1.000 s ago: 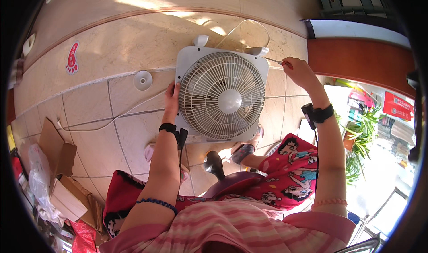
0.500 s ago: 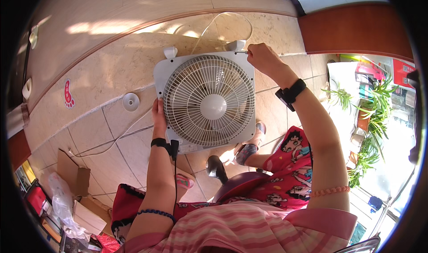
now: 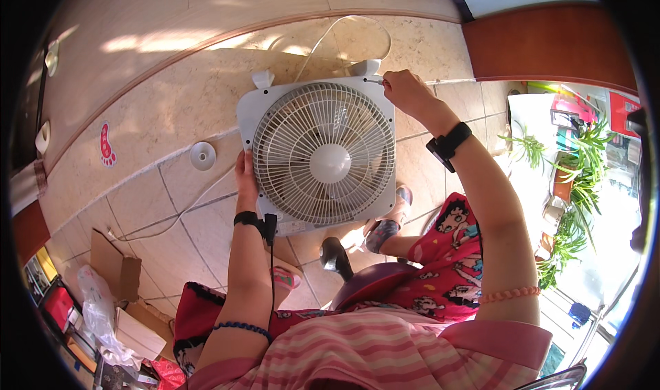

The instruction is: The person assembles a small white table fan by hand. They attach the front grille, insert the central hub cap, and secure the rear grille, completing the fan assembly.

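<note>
A square grey-white box fan [image 3: 330, 163] with a round wire grille stands in front of me, its front facing up toward me. Against its left edge my left hand [image 3: 245, 173] is pressed, fingers around the side of the frame. My right hand [image 3: 407, 91] is closed at the far right corner, gripping a screwdriver whose thin metal shaft [image 3: 375, 81] points left to the corner hole; its handle is hidden in the fist. Several dark screw holes dot the frame. Two light grey feet [image 3: 366, 68] stick out at the far edge.
A pale cord [image 3: 189, 208] runs over the tiles left of the fan, near a small white round cup-like part [image 3: 202, 156]. Cardboard [image 3: 113, 266] and a plastic bag [image 3: 96, 304] lie at lower left. Potted plants [image 3: 567, 191] line the right side. A dark red panel [image 3: 543, 46] stands far right.
My right fist has shifted very slightly around the screwdriver at the corner. The fan and my left hand keep their places.
</note>
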{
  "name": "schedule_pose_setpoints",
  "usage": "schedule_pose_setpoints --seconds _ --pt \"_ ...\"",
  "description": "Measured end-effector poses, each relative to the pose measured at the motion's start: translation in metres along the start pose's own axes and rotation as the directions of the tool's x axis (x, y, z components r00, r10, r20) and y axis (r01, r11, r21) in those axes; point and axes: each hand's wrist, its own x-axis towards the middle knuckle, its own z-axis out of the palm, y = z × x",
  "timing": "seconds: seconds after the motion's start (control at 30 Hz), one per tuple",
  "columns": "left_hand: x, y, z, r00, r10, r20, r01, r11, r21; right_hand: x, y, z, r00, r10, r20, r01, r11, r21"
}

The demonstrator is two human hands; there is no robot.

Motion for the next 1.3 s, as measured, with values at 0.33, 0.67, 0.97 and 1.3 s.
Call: schedule_pose_setpoints --seconds 0.33,0.67,0.97,1.3 --pt "-0.002 0.004 0.004 0.999 -0.036 -0.022 0.037 0.999 0.003 0.018 -0.003 0.022 0.921 -0.385 -0.053 0.329 0.844 -0.425" --pt "-0.016 0.027 0.017 1.0 -0.012 -0.004 0.012 1.0 -0.01 0.048 0.018 0.016 0.951 0.126 0.281 -0.195 0.953 0.231" --pt "-0.012 0.026 0.013 0.999 -0.03 -0.02 0.03 0.999 0.026 0.028 -0.004 0.019 0.961 -0.255 0.105 0.276 0.864 -0.421" --pt "-0.009 0.024 0.006 0.995 -0.098 -0.005 0.098 0.995 -0.024 0.027 0.031 0.009 0.901 -0.392 -0.186 0.417 0.9 0.125"
